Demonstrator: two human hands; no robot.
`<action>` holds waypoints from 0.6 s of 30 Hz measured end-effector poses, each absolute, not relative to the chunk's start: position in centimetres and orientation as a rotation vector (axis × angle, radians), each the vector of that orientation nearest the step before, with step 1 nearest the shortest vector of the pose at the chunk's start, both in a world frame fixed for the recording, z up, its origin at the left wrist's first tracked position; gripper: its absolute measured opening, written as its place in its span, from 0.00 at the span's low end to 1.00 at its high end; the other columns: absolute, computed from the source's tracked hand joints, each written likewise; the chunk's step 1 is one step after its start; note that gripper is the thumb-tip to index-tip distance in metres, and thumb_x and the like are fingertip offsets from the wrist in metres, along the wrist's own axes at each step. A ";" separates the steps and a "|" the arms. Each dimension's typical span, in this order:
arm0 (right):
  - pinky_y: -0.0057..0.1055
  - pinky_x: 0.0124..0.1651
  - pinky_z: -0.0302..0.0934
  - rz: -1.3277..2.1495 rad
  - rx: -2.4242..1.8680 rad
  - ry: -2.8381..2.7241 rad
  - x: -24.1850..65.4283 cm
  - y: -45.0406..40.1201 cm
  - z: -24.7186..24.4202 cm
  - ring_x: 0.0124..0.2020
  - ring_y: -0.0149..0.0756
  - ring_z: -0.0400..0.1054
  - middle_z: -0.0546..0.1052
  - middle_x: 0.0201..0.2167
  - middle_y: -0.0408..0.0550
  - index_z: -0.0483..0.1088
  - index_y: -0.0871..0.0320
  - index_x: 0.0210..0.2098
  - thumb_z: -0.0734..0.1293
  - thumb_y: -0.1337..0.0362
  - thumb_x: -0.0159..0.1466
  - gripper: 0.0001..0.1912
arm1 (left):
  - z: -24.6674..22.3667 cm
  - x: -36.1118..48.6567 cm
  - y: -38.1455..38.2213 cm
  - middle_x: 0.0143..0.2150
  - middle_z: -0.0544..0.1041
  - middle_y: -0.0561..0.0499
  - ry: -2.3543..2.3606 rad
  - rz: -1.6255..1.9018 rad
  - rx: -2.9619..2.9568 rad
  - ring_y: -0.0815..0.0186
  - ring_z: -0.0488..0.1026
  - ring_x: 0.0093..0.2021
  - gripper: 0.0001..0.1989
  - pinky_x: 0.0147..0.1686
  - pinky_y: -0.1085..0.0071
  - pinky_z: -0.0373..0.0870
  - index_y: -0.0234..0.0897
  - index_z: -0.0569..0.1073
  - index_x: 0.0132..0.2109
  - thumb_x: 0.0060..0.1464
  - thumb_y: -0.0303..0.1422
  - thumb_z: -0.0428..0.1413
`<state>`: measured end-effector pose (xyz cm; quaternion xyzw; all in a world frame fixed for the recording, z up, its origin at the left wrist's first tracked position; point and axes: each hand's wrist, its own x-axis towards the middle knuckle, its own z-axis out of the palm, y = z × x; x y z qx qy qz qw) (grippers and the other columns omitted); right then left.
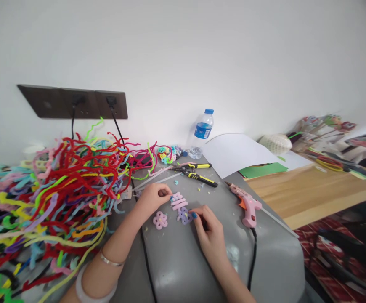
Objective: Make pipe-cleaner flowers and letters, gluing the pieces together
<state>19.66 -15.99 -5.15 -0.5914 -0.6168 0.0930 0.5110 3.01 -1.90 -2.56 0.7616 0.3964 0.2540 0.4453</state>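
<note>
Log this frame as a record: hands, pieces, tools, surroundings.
Left hand: at the left end of the pink strips
Right hand: at the right edge of the purple flower
Grip: unclear for both
Piece nearby: pink flower, lying apart
Tools: yellow-handled pliers behind; pink glue gun at right
Surroundings: pipe-cleaner pile at left; water bottle near the wall

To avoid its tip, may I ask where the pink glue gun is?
In the head view, the pink glue gun lies on the table, right of the right hand, nearer the camera than the white paper.
</note>
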 end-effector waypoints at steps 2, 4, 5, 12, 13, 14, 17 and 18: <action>0.28 0.29 0.55 0.221 -1.426 -1.483 19.6 -16.0 -5.1 0.25 0.33 0.62 0.67 0.25 0.41 0.71 0.56 0.35 0.60 0.68 0.69 0.09 | -2.5 3.0 -1.9 0.26 0.78 0.50 0.983 0.626 1.888 0.67 0.70 0.28 0.06 0.30 0.73 0.63 0.34 0.79 0.30 0.46 0.31 0.57; 0.28 0.29 0.56 0.222 -1.431 -1.481 19.6 -16.0 -5.2 0.26 0.33 0.62 0.68 0.25 0.42 0.71 0.56 0.35 0.60 0.68 0.69 0.09 | -2.5 3.0 -1.9 0.26 0.78 0.50 0.984 0.624 1.889 0.67 0.70 0.28 0.07 0.30 0.72 0.63 0.34 0.79 0.29 0.46 0.31 0.57; 0.28 0.29 0.56 0.224 -1.433 -1.481 19.5 -16.1 -5.2 0.26 0.33 0.62 0.68 0.25 0.42 0.71 0.56 0.35 0.60 0.68 0.69 0.09 | -2.5 3.0 -1.9 0.26 0.78 0.50 0.984 0.624 1.890 0.67 0.70 0.28 0.07 0.31 0.72 0.63 0.34 0.79 0.29 0.46 0.31 0.57; 0.29 0.31 0.59 0.266 -1.478 -1.366 19.8 -15.0 -4.0 0.28 0.36 0.66 0.71 0.26 0.44 0.71 0.56 0.35 0.59 0.63 0.70 0.12 | -2.4 3.0 -2.0 0.26 0.79 0.50 0.982 0.630 1.893 0.67 0.71 0.28 0.06 0.30 0.73 0.63 0.34 0.79 0.30 0.47 0.30 0.57; 0.30 0.32 0.59 0.269 -1.473 -1.354 19.8 -14.2 -3.3 0.28 0.36 0.66 0.72 0.27 0.44 0.71 0.56 0.36 0.58 0.63 0.71 0.12 | -2.4 3.0 -2.0 0.26 0.79 0.51 0.982 0.632 1.894 0.67 0.71 0.28 0.06 0.30 0.73 0.63 0.34 0.79 0.30 0.47 0.30 0.57; 0.30 0.33 0.60 0.279 -1.456 -1.366 19.7 -13.0 -2.4 0.30 0.37 0.67 0.73 0.28 0.45 0.71 0.56 0.37 0.57 0.63 0.71 0.12 | -2.5 3.0 -2.0 0.26 0.79 0.51 0.984 0.633 1.895 0.67 0.71 0.28 0.06 0.30 0.73 0.63 0.34 0.79 0.30 0.46 0.28 0.57; 0.33 0.43 0.63 0.383 -1.320 -1.582 18.5 -8.1 0.4 0.39 0.38 0.70 0.77 0.38 0.49 0.68 0.55 0.40 0.55 0.67 0.70 0.10 | -2.6 3.1 -2.1 0.26 0.79 0.53 1.001 0.643 1.897 0.68 0.71 0.27 0.06 0.30 0.74 0.62 0.34 0.80 0.31 0.45 0.25 0.57; 0.35 0.49 0.62 0.398 -1.274 -1.702 17.8 -6.3 1.1 0.44 0.39 0.70 0.77 0.42 0.50 0.67 0.55 0.42 0.55 0.69 0.69 0.10 | -2.6 3.2 -2.1 0.25 0.79 0.53 1.010 0.647 1.901 0.68 0.71 0.27 0.06 0.30 0.74 0.62 0.34 0.80 0.30 0.45 0.24 0.57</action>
